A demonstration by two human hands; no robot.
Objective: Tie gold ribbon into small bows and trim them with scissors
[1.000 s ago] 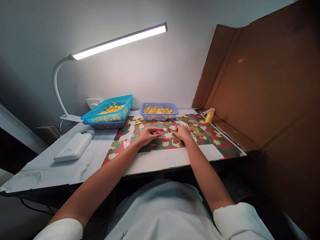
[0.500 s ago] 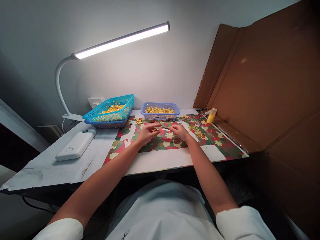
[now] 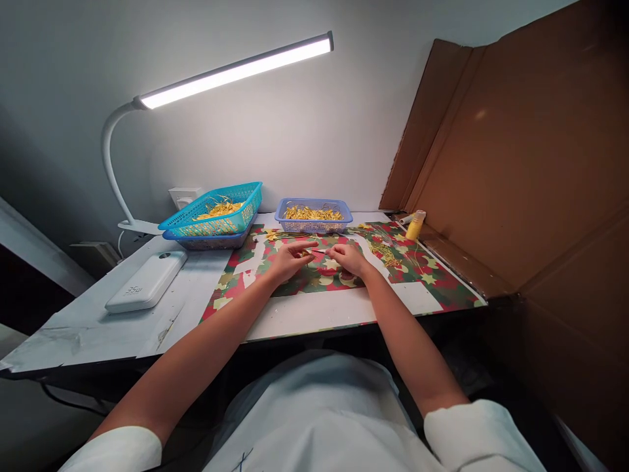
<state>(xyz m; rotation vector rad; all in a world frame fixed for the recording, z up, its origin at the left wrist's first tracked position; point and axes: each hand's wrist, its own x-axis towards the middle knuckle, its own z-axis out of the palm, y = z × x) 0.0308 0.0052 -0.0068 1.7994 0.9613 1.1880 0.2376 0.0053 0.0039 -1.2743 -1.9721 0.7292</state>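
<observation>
Over the patterned mat (image 3: pixel 319 283), my left hand (image 3: pixel 289 262) is closed in a pinch, its index finger reaching toward the right. A small gold-coloured piece (image 3: pixel 305 253) shows at its fingertips, too small to make out fully. Facing it, my right hand (image 3: pixel 348 258) is closed on a thin, slender tool (image 3: pixel 319 252) whose exact kind I cannot tell. The tool's tip points left and lies at the left fingertips. Just right of my right hand is a heap of thin gold strands (image 3: pixel 386 255).
Behind my hands stands a purple basket (image 3: pixel 314 227) of gold pieces. A turquoise basket (image 3: pixel 211 228) sits on another at left. Further left are a white power bank (image 3: pixel 146 283) and a lit lamp (image 3: pixel 236 71). A yellow bottle (image 3: pixel 415 226) and cardboard (image 3: pixel 531 157) border the right.
The tool in my right hand has come closer to my left fingertips and now catches the light. My left hand keeps its pinch. The whole view has shifted slightly.
</observation>
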